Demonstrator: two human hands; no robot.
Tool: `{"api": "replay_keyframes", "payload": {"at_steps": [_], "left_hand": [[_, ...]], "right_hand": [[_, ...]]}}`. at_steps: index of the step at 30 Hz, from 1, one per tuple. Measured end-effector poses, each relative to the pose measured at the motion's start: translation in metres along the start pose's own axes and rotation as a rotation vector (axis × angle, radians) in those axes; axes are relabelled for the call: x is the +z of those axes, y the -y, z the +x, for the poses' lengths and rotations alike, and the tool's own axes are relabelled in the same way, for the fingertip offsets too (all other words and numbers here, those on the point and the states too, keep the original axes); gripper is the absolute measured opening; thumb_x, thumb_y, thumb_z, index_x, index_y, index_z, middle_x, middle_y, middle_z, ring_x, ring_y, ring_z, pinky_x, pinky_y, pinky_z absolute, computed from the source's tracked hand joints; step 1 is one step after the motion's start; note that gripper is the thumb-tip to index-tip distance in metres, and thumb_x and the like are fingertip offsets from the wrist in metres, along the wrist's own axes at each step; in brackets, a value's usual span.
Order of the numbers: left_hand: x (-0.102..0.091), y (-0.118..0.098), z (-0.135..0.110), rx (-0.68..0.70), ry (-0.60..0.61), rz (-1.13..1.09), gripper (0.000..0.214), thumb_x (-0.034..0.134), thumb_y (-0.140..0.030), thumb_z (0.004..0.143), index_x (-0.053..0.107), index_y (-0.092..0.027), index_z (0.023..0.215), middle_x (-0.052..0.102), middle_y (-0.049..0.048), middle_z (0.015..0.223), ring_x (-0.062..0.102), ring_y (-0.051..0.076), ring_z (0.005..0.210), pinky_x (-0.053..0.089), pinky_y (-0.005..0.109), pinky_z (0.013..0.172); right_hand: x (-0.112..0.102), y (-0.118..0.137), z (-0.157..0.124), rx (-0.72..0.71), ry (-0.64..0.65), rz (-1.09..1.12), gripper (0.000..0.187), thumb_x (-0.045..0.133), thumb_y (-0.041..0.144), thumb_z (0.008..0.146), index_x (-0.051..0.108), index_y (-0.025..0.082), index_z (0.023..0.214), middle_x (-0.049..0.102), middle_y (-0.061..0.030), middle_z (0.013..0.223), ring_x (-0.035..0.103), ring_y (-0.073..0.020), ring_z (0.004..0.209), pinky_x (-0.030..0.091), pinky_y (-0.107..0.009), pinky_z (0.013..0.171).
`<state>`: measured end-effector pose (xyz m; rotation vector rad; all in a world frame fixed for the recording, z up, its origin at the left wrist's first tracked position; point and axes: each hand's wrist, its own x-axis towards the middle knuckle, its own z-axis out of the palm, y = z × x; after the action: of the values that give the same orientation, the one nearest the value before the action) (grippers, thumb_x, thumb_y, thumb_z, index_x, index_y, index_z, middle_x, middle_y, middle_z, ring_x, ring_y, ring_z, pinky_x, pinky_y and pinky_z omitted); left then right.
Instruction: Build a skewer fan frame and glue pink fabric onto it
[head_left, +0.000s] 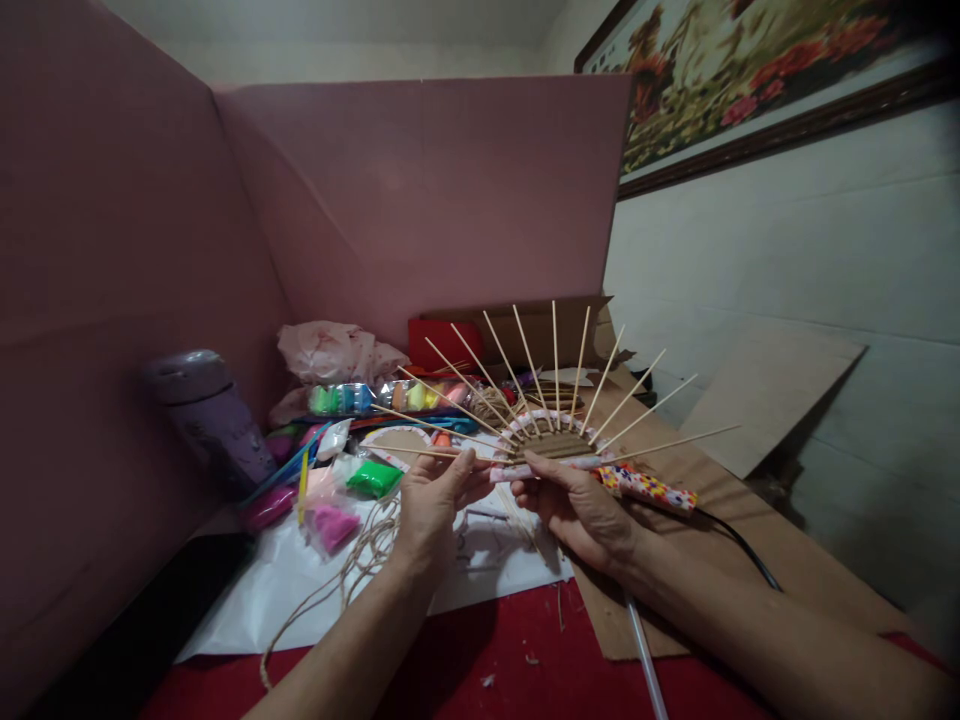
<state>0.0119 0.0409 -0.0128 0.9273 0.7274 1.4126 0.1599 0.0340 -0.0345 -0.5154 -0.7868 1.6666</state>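
Two bare hands, seen from the wearer's side, hold up a half-round piece of corrugated cardboard [553,446] above a cluttered table; thin wooden sticks [556,360] spread from its curved edge like sun rays, and a pale patterned trim follows its rim. The left hand [442,490] pinches the lowest stick on the left [390,449] between thumb and fingers, close to the cardboard; the right hand [577,510] grips the straight lower edge, thumb in front.

By my reading the row of rays is well advanced; sticks fan from one end of the curve to the other, though I cannot tell whether the pinched one is fixed; nothing fills the spaces between them, and I cannot tell what else is left.

Below lie white paper [240,610], tangled twine [367,545] and a green packet [375,480]; a flower-patterned tool [652,487] with a black cord rests by the right wrist.
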Motion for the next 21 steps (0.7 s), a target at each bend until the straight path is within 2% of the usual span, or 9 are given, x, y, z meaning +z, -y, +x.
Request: {"api": "replay_keyframes", "payload": {"at_steps": [11,21], "left_hand": [[0.0002,-0.0003,0.0009,0.000,0.002,-0.001,0.023,0.068,-0.029,0.062,0.054,-0.013,0.072,0.068,0.0060,0.068,0.065,0.018,0.062,0.051,0.030,0.061],[-0.0007,0.0006,0.0007,0.003,0.010,-0.001,0.019,0.066,-0.026,0.065,0.054,-0.013,0.073,0.068,0.0057,0.067,0.064,0.017,0.062,0.051,0.030,0.061]], "right_hand": [[0.0006,0.0010,-0.0009,-0.016,0.017,0.002,0.017,0.061,0.028,0.071,0.065,0.012,0.069,0.063,-0.0041,0.064,0.055,-0.0114,0.061,0.042,-0.025,0.064],[0.0018,0.0022,-0.0010,0.010,0.016,0.020,0.017,0.059,0.026,0.074,0.065,0.011,0.071,0.064,-0.0048,0.068,0.055,-0.0105,0.062,0.042,-0.025,0.065]]}}
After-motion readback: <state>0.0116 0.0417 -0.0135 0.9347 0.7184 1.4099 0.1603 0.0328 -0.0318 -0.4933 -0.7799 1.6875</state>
